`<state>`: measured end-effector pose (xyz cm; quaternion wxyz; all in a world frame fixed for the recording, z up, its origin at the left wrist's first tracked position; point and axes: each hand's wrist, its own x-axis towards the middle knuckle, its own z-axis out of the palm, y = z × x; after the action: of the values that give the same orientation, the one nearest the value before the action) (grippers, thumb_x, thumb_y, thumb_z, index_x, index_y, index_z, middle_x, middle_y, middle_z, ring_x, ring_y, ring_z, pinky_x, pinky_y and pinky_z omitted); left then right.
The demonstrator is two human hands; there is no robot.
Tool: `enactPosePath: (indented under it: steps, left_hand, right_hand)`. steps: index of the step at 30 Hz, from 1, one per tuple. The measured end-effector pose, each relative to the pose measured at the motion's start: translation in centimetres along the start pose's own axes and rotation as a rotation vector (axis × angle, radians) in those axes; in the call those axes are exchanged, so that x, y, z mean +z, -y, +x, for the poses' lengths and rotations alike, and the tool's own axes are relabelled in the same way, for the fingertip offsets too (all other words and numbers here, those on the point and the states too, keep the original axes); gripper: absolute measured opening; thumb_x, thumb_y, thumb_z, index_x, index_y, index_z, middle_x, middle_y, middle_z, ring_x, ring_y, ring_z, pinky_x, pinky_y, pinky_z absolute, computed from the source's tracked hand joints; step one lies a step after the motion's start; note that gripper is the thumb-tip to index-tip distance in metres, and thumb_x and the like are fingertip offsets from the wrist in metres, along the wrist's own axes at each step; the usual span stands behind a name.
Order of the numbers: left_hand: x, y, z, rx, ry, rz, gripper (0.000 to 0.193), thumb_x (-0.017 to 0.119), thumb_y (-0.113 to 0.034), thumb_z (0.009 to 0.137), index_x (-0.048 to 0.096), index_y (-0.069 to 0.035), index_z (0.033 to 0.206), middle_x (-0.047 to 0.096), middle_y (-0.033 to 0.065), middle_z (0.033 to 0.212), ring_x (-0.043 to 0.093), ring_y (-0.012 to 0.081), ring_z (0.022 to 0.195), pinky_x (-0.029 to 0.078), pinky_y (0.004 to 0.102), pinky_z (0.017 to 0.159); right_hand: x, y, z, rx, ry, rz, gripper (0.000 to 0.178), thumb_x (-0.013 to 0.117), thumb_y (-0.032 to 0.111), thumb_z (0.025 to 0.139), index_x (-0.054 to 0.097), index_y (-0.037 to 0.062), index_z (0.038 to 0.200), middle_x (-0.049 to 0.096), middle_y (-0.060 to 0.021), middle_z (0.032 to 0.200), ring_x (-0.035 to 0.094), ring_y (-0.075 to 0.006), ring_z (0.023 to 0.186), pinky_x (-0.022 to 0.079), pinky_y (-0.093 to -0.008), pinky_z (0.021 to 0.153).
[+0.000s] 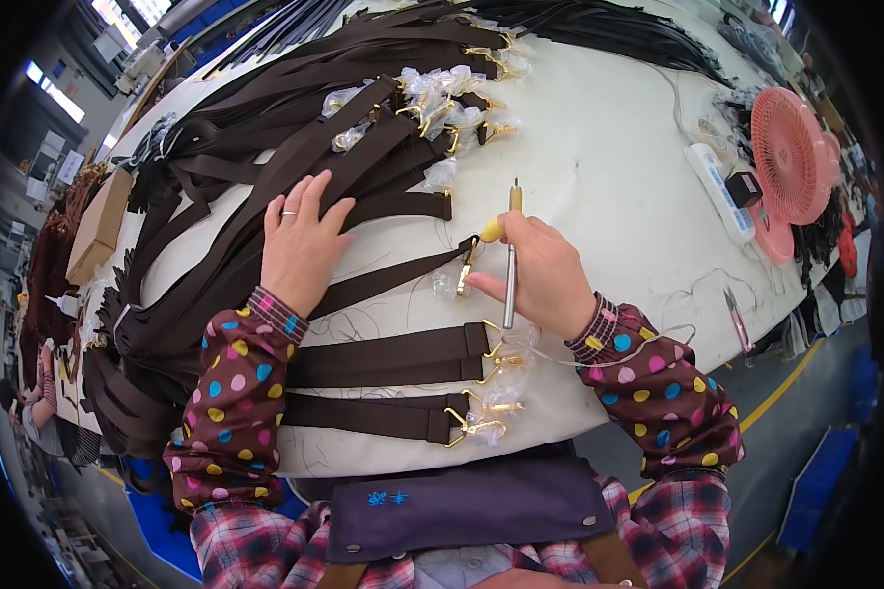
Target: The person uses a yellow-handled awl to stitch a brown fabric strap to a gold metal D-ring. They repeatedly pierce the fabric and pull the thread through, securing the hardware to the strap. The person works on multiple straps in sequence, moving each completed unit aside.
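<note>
On a white worktable [599,167], the person's left hand [300,240] lies flat, fingers spread, pressing down a dark brown strap [383,280]. The right hand [540,275] is closed around a thin metal tool [511,265], fingertips pinching the strap's gold buckle [468,267]. More brown straps [383,358] lie just below.

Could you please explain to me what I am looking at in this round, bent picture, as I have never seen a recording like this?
There is no machine: a person works with two bare hands, filmed by a wide fisheye camera worn on the head, looking down, so straight edges curve.

The left hand lies flat on a heap of dark brown straps on a white table. The right hand holds a thin metal tool with a wooden handle, next to a gold buckle on one strap's end. More buckled straps lie nearer the body. At the right are a pink fan and a white power strip.
</note>
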<state>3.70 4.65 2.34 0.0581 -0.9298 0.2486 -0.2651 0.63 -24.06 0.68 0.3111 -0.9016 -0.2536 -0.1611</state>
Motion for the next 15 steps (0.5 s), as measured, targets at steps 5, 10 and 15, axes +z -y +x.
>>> enactPosePath:
  steps: [5,10,15]
  left_hand:
    - [-0.8,-6.8,-1.2,-0.024,0.182,-0.387,0.04,0.072,-0.023,0.081,0.06,-0.013,0.117,0.061,0.0082,0.112,0.059,0.0281,0.103,0.045,0.0381,0.085]
    - [0.5,-6.7,-0.5,-0.149,0.257,-0.709,0.03,0.068,-0.024,0.087,0.062,-0.005,0.11,0.064,0.0119,0.092,0.062,0.0276,0.083,0.049,0.0364,0.074]
    - [-1.1,-6.3,-0.2,-0.376,0.539,-1.199,0.025,0.062,-0.022,0.094,0.062,0.001,0.104,0.064,0.0068,0.084,0.058,0.0178,0.07,0.048,0.0299,0.067]
  right_hand:
    - [1.4,0.3,0.1,0.039,-0.003,-0.008,0.052,0.081,0.03,0.074,0.048,0.0058,0.106,0.061,-0.0125,0.081,0.063,-0.0335,0.076,0.051,-0.039,0.063]
    - [1.5,0.0,-0.3,0.133,0.064,0.12,0.052,0.079,0.025,0.077,0.045,0.0055,0.11,0.062,-0.0142,0.084,0.065,-0.0332,0.077,0.052,-0.0388,0.063]
    - [0.4,1.2,-0.9,0.14,0.139,0.258,0.044,0.075,0.014,0.079,0.045,0.0048,0.11,0.064,-0.0156,0.089,0.066,-0.0333,0.081,0.053,-0.0378,0.067]
